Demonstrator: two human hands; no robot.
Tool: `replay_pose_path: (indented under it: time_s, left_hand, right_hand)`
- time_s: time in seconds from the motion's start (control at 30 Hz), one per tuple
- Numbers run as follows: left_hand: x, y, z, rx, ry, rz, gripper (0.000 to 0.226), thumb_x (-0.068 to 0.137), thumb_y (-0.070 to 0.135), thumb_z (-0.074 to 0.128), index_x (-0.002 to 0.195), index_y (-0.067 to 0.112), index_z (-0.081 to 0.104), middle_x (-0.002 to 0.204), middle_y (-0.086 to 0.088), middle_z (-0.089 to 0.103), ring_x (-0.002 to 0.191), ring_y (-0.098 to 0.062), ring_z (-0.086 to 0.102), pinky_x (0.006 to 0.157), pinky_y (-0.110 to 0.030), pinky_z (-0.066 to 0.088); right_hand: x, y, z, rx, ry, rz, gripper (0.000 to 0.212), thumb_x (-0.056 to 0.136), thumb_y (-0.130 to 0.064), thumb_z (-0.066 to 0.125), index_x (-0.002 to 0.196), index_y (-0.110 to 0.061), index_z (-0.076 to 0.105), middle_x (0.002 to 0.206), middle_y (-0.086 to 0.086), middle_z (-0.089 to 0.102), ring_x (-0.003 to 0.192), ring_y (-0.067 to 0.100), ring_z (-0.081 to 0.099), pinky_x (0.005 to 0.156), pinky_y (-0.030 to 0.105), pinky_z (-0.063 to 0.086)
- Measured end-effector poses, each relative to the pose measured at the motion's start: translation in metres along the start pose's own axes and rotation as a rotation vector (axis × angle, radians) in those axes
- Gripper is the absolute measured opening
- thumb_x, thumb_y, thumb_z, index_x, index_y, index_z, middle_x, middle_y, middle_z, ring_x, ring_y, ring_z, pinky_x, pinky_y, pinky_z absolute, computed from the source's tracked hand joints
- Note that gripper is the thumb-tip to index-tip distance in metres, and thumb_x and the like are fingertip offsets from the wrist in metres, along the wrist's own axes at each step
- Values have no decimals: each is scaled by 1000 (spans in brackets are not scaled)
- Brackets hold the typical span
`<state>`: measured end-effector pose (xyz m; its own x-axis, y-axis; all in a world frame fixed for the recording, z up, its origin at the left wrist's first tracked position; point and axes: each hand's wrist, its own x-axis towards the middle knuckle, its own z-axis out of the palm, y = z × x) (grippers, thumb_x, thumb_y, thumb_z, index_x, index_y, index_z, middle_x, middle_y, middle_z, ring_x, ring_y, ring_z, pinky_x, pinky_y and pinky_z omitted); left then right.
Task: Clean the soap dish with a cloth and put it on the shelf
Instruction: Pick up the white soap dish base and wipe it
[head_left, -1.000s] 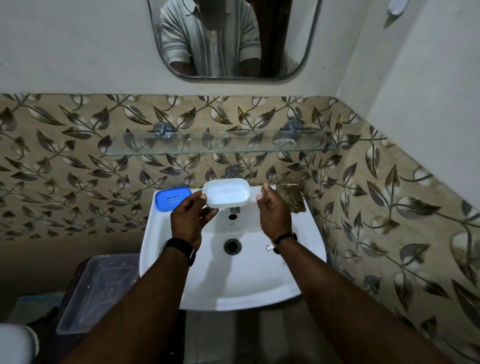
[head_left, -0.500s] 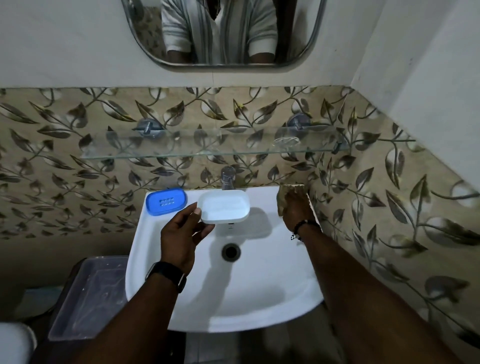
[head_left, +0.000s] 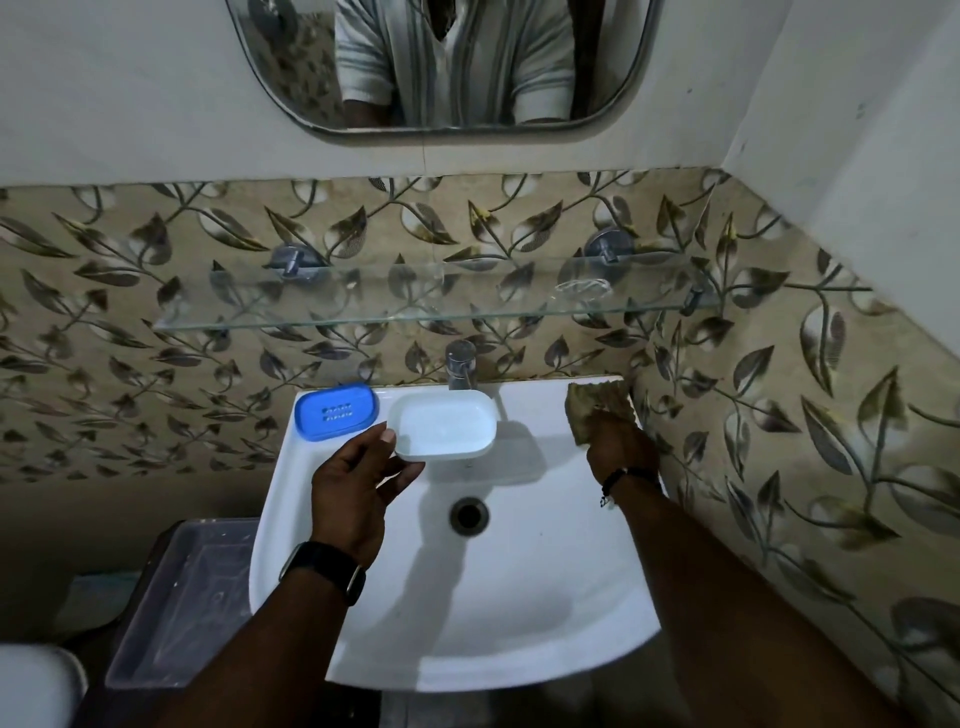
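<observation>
My left hand (head_left: 358, 478) holds the white soap dish (head_left: 443, 425) by its left rim, above the white sink (head_left: 467, 613) and just in front of the tap. The dish faces up and looks empty. My right hand (head_left: 618, 447) is on the brownish cloth (head_left: 597, 402) at the sink's back right corner, fingers closing over its near edge. The blue perforated soap dish insert (head_left: 336, 412) lies on the sink's back left corner. A glass shelf (head_left: 415, 306) runs along the tiled wall above the tap.
A chrome tap (head_left: 461, 365) stands at the sink's back centre, right behind the dish. The drain (head_left: 469, 515) is mid-basin. A clear plastic bin (head_left: 182, 603) sits low at the left. The right wall is close to the sink. A mirror (head_left: 447, 67) hangs above.
My right hand left the white dish and moved right to the cloth at the sink's corner. My left hand alone now holds the dish, a little lower than before.
</observation>
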<state>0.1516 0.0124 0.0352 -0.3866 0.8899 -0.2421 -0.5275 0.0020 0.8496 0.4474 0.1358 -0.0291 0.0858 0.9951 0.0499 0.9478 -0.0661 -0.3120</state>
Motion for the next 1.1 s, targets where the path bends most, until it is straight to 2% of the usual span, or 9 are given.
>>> replay_pose_path:
  time_s: [0.13, 0.23, 0.33, 0.4, 0.53, 0.67, 0.87, 0.97, 1.1]
  left_hand:
    - [2, 1, 3, -18, 24, -9, 14, 87, 6, 72, 101, 4, 73, 92, -12, 72, 80, -30, 64, 74, -40, 61]
    - [0, 3, 9, -24, 24, -31, 7, 87, 4, 72, 90, 9, 75, 86, -10, 71, 78, -28, 63, 72, -40, 61]
    - [-3, 6, 14, -23, 42, -40, 6, 87, 3, 71, 87, 8, 75, 79, -6, 72, 74, -24, 65, 71, -39, 61]
    - [-6, 8, 17, -31, 48, -41, 5, 87, 3, 71, 88, 7, 74, 78, -6, 73, 71, -21, 67, 70, -38, 61]
    - [-14, 13, 26, -46, 18, -39, 4, 88, 2, 69, 88, 5, 72, 77, -7, 72, 71, -20, 70, 72, -39, 62]
    - [-23, 18, 34, -30, -31, -33, 15, 94, 1, 59, 86, 5, 71, 74, -8, 73, 69, -21, 70, 67, -35, 61]
    - [-26, 29, 16, 53, -95, -26, 20, 96, -2, 52, 94, 8, 68, 72, -4, 74, 65, -20, 67, 56, -27, 56]
    - [-28, 35, 10, 61, -164, -34, 26, 92, -6, 57, 114, 5, 66, 91, -17, 73, 72, -29, 70, 58, -32, 58]
    - [-29, 37, 10, 14, -150, -31, 37, 91, -10, 57, 125, 4, 60, 94, -22, 69, 71, -30, 68, 65, -37, 59]
  right_hand:
    - [5, -8, -21, 215, 169, 195, 24, 96, -21, 52, 114, -13, 68, 118, 17, 67, 107, 38, 62, 86, 42, 50]
    - [-4, -19, -44, 531, 321, 273, 23, 96, -15, 50, 106, -3, 68, 111, 24, 67, 101, 39, 61, 79, 37, 44]
    - [-25, -45, -72, 745, 455, 252, 15, 90, -8, 50, 78, -9, 58, 80, 15, 62, 74, 26, 54, 69, 29, 35]
    - [-44, -71, -92, 792, 573, 98, 15, 91, -10, 52, 85, -12, 65, 84, 6, 66, 72, 11, 51, 70, 24, 38]
    - [-78, -123, -115, 548, 638, -445, 18, 93, -13, 54, 101, -5, 68, 94, 10, 69, 87, 26, 61, 76, 35, 47]
    - [-110, -161, -99, 178, 363, -888, 21, 83, -6, 57, 100, -6, 69, 100, 13, 71, 94, 34, 64, 86, 43, 51]
    - [-121, -168, -95, 151, 97, -891, 37, 89, -30, 62, 120, -9, 66, 124, 7, 67, 118, 25, 59, 101, 40, 46]
    - [-122, -167, -99, -61, 113, -935, 49, 93, -53, 51, 127, -18, 61, 131, -1, 62, 124, 18, 52, 102, 37, 40]
    - [-127, -172, -97, -216, 207, -967, 58, 93, -60, 42, 122, -14, 62, 131, 3, 61, 124, 23, 52, 104, 41, 38]
